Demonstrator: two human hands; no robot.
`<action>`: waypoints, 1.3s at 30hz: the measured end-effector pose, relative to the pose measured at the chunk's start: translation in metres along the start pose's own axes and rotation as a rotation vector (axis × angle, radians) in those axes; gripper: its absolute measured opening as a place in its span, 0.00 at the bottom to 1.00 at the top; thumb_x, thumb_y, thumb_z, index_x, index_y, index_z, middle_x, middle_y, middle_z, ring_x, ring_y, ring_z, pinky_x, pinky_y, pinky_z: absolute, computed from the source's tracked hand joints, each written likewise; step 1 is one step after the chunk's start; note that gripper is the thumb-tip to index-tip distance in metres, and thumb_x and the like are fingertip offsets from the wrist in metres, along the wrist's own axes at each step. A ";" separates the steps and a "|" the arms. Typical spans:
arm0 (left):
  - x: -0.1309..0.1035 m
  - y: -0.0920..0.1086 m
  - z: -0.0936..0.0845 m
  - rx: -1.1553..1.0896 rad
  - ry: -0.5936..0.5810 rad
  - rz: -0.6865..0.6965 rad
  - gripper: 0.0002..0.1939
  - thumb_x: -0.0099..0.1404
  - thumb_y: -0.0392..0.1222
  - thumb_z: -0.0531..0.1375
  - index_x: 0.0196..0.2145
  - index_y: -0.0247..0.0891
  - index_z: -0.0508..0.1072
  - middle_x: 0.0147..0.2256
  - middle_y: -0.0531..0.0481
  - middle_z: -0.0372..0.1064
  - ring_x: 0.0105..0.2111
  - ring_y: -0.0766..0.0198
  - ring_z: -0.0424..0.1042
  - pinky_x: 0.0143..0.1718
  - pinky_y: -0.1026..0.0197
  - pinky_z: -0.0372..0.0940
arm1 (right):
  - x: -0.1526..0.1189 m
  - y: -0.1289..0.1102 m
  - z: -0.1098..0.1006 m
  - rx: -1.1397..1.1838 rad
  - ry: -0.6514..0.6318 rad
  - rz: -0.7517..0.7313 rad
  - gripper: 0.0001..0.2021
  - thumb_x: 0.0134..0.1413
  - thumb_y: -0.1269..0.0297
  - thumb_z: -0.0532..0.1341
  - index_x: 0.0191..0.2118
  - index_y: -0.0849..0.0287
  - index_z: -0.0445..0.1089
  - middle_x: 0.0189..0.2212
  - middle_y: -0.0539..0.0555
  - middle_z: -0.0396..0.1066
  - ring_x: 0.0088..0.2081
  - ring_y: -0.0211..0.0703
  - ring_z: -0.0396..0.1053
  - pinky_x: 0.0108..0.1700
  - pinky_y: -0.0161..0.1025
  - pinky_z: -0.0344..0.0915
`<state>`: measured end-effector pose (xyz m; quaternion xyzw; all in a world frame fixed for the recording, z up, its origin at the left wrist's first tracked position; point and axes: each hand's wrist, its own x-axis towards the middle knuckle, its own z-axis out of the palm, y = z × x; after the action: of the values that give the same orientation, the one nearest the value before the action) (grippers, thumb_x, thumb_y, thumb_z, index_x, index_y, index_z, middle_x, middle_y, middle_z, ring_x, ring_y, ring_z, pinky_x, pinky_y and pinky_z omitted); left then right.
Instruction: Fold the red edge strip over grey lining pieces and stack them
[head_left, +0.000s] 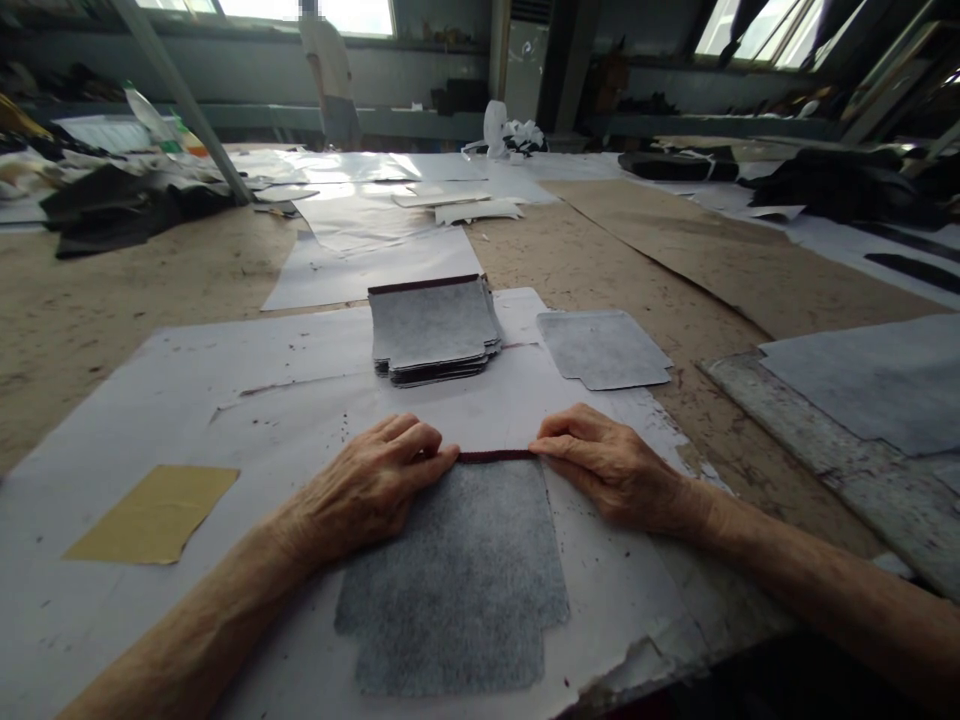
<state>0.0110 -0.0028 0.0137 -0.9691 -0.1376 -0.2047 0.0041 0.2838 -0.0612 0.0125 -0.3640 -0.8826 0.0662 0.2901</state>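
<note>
A grey fabric piece [465,590] with notched lower corners lies flat on white paper [285,440]. Along its top edge runs a narrow dark red strip [496,456]. My left hand [375,480] pinches the strip's left end, fingers curled. At the right end of the strip, my right hand [611,465] holds it between thumb and fingers. Just beyond my hands sits a stack of similar grey pieces [431,325], the top one edged in dark red. One more grey piece [604,348] lies flat to the right of the stack.
A tan sheet [154,513] lies at the left. Grey sheets [877,380] rest on a board at the right. Dark fabric [127,205] lies far left, near a slanted metal pole [187,100]. Across the table a person [330,80] stands in the background.
</note>
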 end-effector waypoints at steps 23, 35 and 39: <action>0.001 0.001 -0.001 0.006 -0.021 -0.016 0.16 0.62 0.28 0.46 0.44 0.32 0.68 0.32 0.45 0.62 0.32 0.62 0.57 0.34 0.58 0.63 | 0.045 -0.043 0.037 -0.302 0.044 -0.059 0.14 0.52 0.79 0.48 0.30 0.66 0.71 0.26 0.57 0.66 0.29 0.43 0.59 0.32 0.39 0.61; -0.022 -0.010 -0.010 -0.247 0.050 -0.181 0.17 0.64 0.27 0.48 0.45 0.37 0.70 0.34 0.47 0.63 0.34 0.66 0.62 0.35 0.62 0.62 | 0.038 -0.038 0.046 -0.240 0.038 -0.086 0.16 0.55 0.79 0.46 0.34 0.69 0.70 0.26 0.58 0.65 0.31 0.44 0.58 0.33 0.41 0.63; -0.030 -0.012 -0.014 -0.214 0.072 -0.190 0.17 0.64 0.27 0.48 0.44 0.39 0.70 0.33 0.48 0.63 0.33 0.67 0.62 0.34 0.64 0.62 | 0.038 -0.037 0.047 -0.251 0.055 -0.115 0.16 0.55 0.79 0.45 0.43 0.72 0.67 0.29 0.59 0.67 0.33 0.45 0.60 0.35 0.42 0.65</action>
<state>-0.0241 -0.0005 0.0139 -0.9386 -0.2059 -0.2522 -0.1137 0.2138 -0.0580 0.0033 -0.3481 -0.8951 -0.0714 0.2694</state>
